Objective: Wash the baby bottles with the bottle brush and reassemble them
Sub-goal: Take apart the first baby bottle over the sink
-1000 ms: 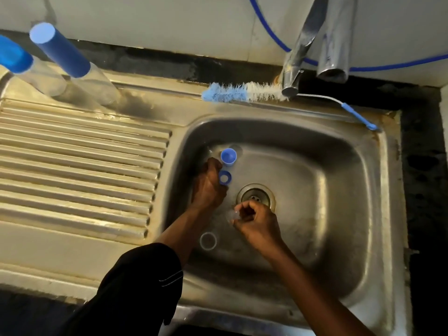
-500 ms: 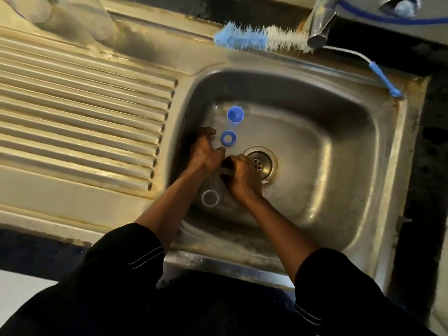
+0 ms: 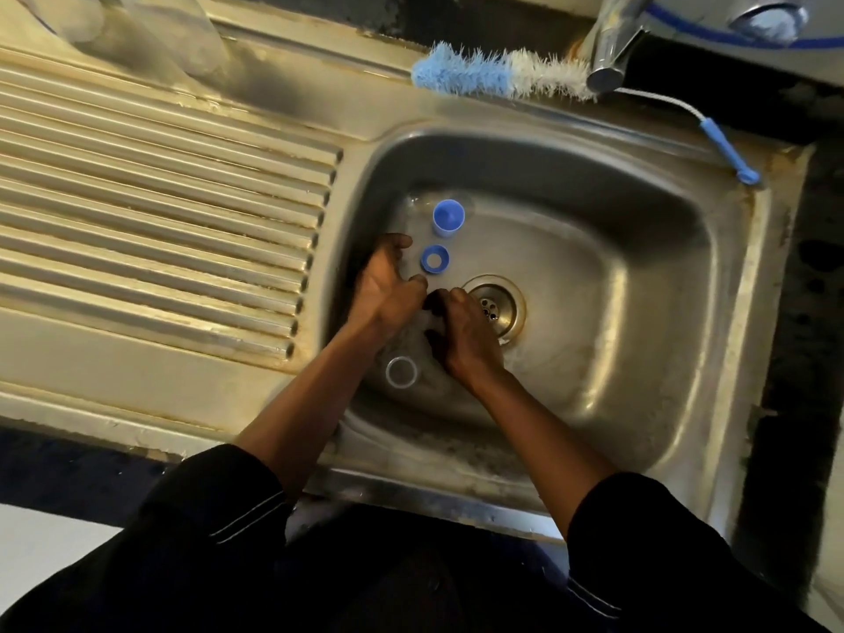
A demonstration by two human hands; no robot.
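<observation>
Down in the steel sink (image 3: 685, 267), just left of the drain (image 3: 493, 308), the left hand (image 3: 383, 290) curls its grip over a clear bottle (image 3: 406, 347) lying on its side. The right hand (image 3: 466, 331) presses close; what its grip grasps cannot be told. Just beyond the grips sit one blue cap (image 3: 448, 217) and one blue ring (image 3: 435, 258). Farther beyond, one bottle brush (image 3: 502, 77) lies on the rim. A ribbed drainboard (image 3: 160, 198) lies left.

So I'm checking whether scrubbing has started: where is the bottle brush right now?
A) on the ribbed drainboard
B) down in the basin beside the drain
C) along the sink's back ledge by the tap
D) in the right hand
C: the bottle brush lies along the back ledge of the sink, its bristles reaching the tap, while the left hand and right hand are down in the basin without it.
</observation>
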